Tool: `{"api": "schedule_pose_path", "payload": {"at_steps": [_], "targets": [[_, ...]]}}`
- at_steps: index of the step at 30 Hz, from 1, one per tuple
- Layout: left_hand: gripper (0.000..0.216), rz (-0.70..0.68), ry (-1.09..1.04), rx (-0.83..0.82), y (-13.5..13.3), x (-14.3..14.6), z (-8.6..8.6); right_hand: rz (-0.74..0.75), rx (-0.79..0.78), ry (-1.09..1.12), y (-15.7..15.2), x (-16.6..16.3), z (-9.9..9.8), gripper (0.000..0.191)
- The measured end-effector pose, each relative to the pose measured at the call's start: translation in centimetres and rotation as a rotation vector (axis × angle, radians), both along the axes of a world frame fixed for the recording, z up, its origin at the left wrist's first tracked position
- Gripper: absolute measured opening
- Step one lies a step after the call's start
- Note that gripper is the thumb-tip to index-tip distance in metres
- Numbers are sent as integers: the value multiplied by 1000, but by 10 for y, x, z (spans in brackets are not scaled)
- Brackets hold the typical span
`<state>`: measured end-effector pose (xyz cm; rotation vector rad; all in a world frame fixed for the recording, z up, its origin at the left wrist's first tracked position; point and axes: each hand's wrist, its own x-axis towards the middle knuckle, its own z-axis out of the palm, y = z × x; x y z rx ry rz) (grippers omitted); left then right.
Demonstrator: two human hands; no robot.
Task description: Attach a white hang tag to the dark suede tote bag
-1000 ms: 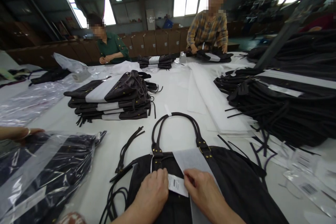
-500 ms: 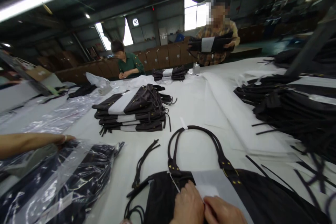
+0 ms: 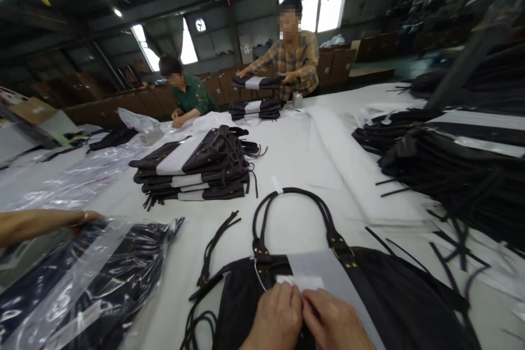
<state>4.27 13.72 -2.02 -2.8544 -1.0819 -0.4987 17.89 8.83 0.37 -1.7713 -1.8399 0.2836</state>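
A black handbag [image 3: 410, 290] lies before me, its two looped handles [image 3: 303, 190] pointing away across the table. A pale paper band [image 3: 336, 268] runs across its middle. My left hand [image 3: 276, 314] and my right hand [image 3: 334, 317] meet over the bag, fingers pinched together. Just above the fingertips shows a white tag [image 3: 303, 283], which both hands appear to hold; its lower part is hidden. From the handle base a thin white string [image 3: 259, 274] runs down toward my left hand. Dark tassel cords [image 3: 215, 246] trail off the bag's left side.
Stacked dark bags [image 3: 192, 167] stand beyond, with more black bags [image 3: 455, 158] at right. A co-worker's arm [image 3: 41, 224] touches a plastic-wrapped bag [image 3: 102, 279] at left. Two people, in green [image 3: 192, 95] and in plaid [image 3: 301, 60], work across the white table [image 3: 283, 147].
My hands have come closer together, and more white tag shows above the fingers. The person in plaid has lowered a bag toward the far stack. The view has shifted slightly right.
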Motion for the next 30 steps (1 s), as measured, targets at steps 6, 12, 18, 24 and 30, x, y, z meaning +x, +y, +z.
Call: {"api": "schedule_pose_path", "payload": {"at_steps": [6, 12, 18, 24, 30], "targets": [[20, 82, -135, -294, 15, 4, 6, -44, -44, -65, -3, -17, -18, 22], [43, 143, -231, -311, 22, -22, 31, 15, -91, 68, -9, -11, 1, 22], [39, -25, -205, -300, 46, -8, 66, -148, 144, 95, -61, 48, 43, 29], [45, 10, 171, -516, 73, 27, 45, -469, -74, 136, -182, 52, 38, 32], [36, -1, 217, -697, 74, 22, 27, -707, -631, 412, -303, 17, 11, 60]]}}
